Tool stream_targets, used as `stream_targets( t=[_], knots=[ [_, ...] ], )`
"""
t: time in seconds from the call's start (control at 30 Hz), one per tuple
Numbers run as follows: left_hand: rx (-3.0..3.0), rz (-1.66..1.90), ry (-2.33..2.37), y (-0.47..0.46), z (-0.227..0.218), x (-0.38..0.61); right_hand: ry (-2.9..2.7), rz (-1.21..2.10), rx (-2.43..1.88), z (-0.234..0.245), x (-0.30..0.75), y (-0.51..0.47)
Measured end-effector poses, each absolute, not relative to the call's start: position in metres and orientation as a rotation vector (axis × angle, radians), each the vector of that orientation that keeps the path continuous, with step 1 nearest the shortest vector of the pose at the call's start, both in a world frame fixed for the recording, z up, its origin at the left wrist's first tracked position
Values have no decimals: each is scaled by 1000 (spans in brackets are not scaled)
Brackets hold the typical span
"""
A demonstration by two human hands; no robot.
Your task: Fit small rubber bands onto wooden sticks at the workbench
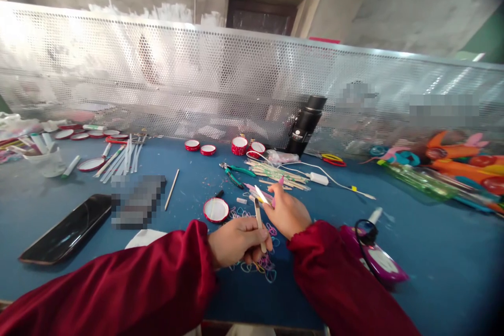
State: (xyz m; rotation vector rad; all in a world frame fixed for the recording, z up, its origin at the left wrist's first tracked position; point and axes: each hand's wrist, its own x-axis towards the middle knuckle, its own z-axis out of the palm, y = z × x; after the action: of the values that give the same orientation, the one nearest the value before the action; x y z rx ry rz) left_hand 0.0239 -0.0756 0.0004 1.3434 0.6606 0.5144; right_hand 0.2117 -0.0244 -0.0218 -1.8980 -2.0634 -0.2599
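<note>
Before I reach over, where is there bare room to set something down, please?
The blue tabletop is free right of the purple plastic tool, and between the thin wooden stick and the round red-rimmed lid. It is crowded around the left hand and right hand, with thin coloured loops and flat wooden sticks.

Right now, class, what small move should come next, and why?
I'd probably bring the right hand to the free upper end of the flat, pale wooden stick: the left hand grips it lower down, and the right is close beside that end. I cannot tell whether the right hand holds the slim white piece.
</note>
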Motion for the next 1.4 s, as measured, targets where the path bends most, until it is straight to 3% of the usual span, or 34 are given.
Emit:
stream_targets(
  t=[0.27,0.47,0.8,1.17,1.4],
  knots=[
    [1301,595,650,-76,2,23,-1901,-306,-1594,-15,205,-31],
    [1253,693,704,-74,3,25,-1772,215,-1185,0,192,-51],
    [1269,691,605,-66,-3,23,-1709,387,-1046,3,178,-63],
    [1195,736,685,-69,0,23,-1375,991,-901,7,173,-67],
    [1212,675,583,-70,1,20,-1290,1100,-791,8,179,-67]
  ],
)
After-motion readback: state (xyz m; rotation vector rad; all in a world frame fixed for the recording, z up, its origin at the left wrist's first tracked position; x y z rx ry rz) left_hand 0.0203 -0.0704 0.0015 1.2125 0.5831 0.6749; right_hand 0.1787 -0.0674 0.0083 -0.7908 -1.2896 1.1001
